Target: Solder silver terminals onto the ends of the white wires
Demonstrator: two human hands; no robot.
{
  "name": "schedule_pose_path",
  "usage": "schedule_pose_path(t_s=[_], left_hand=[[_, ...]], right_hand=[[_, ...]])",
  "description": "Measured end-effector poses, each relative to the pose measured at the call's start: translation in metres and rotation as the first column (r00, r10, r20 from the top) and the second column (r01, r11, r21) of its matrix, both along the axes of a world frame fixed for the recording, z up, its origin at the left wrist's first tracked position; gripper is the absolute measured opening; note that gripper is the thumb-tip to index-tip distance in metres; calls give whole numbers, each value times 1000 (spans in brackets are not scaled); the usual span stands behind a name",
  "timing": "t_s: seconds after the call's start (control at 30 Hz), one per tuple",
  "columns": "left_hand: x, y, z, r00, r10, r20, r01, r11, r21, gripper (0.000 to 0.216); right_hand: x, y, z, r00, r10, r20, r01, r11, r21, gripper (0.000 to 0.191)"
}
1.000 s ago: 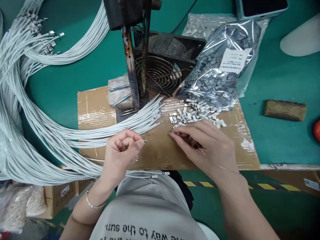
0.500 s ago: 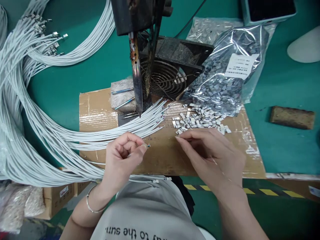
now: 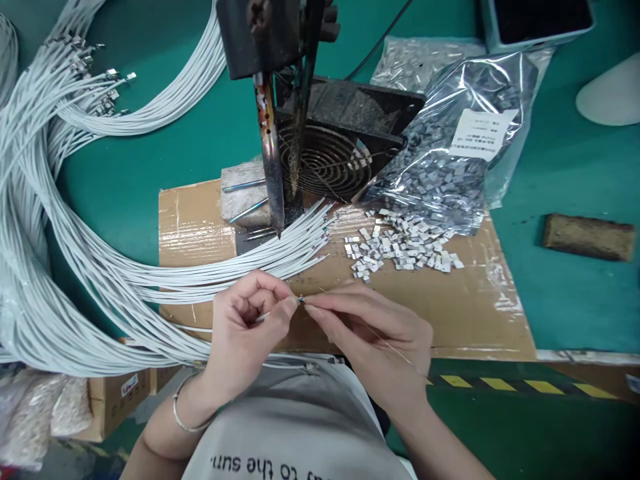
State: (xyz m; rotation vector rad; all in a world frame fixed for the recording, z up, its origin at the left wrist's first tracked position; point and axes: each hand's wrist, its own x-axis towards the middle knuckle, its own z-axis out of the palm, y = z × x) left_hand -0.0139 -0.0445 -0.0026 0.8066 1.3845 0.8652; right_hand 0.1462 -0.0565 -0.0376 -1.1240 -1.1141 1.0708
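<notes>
My left hand is closed in a pinch on a white cable, whose stripped end shows small coloured wires past the fingertips. Right at that end, my right hand is closed too, thumb and forefinger pressed together. What sits between those fingertips is too small to make out. A thin solder wire runs through my right hand. Behind my hands lies a bundle of white cables with stripped ends. Loose small metal connectors are piled on the cardboard, beyond my right hand.
A soldering iron points down above the cable bundle, before a black fan. A clear bag of connectors lies at the back right. A brown block rests farther right. More white cables cover the left side.
My right hand has moved left from the edge of the connector pile to the cable end at my left fingertips. The left hand has stayed almost in place, still pinching the cable.
</notes>
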Motion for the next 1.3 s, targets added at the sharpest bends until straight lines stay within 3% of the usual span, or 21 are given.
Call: schedule_pose_path(t_s=[0.27, 0.4, 0.53, 0.63, 0.87, 1.3], left_hand=[[2, 0, 1, 1000, -10, 9, 10, 999, -31, 14], [2, 0, 3, 998, -18, 58, 23, 997, -75, 17], [4, 0, 2, 997, -18, 74, 25, 994, -103, 19], [6, -2, 1, 999, -12, 45, 15, 997, -80, 18], [8, -5, 2, 997, -13, -82, 13, 1000, -1, 13], [9, -4, -2, 998, -19, -63, 18, 1000, -3, 14]], right_hand=[[0, -1, 2, 996, -41, 81, 37, 998, 50, 28], [1, -3, 0, 958, -114, 264, 51, 970, 236, 33], [5, -5, -3, 856, -230, 462, -8, 889, 457, 42], [6, -5, -4, 809, -262, 527, -67, 849, 525, 40], [8, -1, -4, 906, -162, 391, -12, 914, 406, 41], [8, -2, -5, 926, -158, 343, 17, 925, 380, 36]])
